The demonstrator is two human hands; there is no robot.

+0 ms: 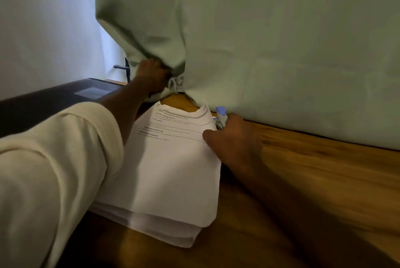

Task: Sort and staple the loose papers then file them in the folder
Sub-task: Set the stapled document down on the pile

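A thick stack of white printed papers (171, 166) lies on the wooden desk (313, 172), its top sheet curled up at the far corner. My right hand (233, 138) holds a blue and silver stapler (221, 117) at the stack's far right corner, thumb on the top sheet. My left hand (154, 77) reaches past the stack and grips a bunched fold of the pale green cloth (259, 40) that hangs along the desk's far edge. No folder is visible.
The green cloth fills the whole background and rests on the desk behind the papers. A dark flat surface (54, 99) lies to the left beyond my sleeve. A dark chair armrest (122, 67) shows behind the cloth's left edge.
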